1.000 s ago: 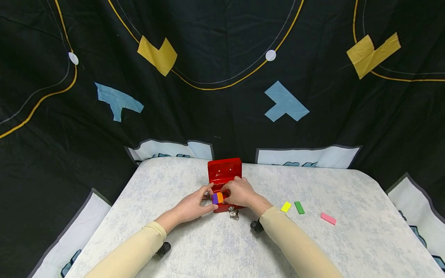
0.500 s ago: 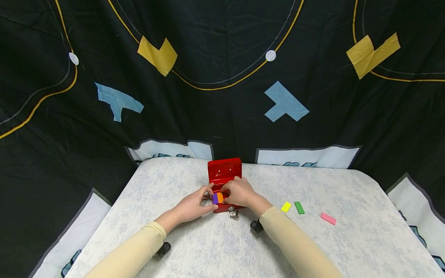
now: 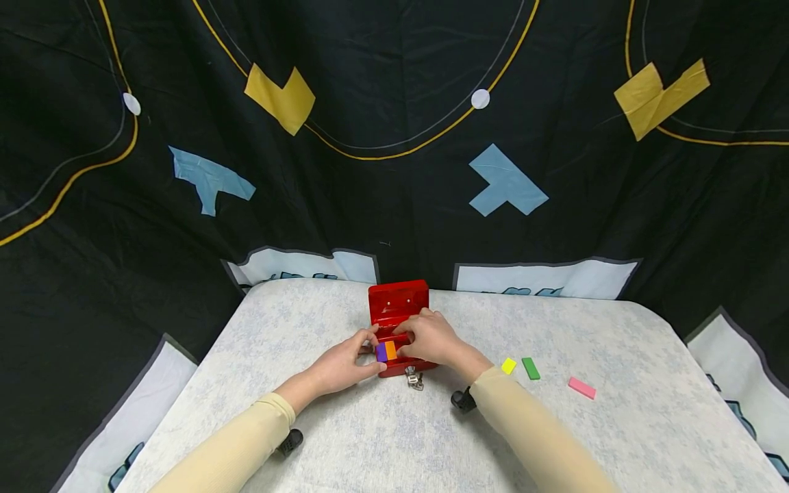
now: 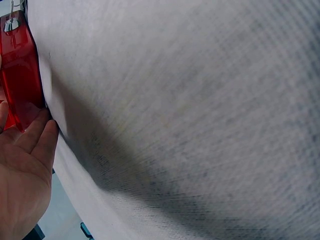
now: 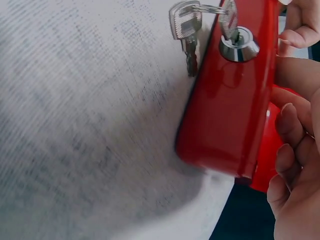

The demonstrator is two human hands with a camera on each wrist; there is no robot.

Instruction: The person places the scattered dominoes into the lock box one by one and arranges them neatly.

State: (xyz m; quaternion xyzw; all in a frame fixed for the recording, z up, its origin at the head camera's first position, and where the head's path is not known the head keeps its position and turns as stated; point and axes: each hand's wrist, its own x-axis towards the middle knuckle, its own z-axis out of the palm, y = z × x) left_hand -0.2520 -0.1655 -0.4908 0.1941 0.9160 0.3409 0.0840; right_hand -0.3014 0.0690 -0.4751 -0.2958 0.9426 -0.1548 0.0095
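A purple block (image 3: 381, 352) and orange block (image 3: 391, 350) sit together inside a red cash box (image 5: 225, 117), gripped at one end by the left hand (image 3: 345, 361); the right hand (image 3: 431, 339), fingers parted and apparently empty, could skew them with a stray thumb.

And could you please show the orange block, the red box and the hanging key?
Orange block (image 3: 390, 350): head view, its visible face.
Red box (image 5: 225, 107): right wrist view, its front wall.
Hanging key (image 5: 188, 29): right wrist view, its flat head.

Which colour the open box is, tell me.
Red; the box shows best in the right wrist view.
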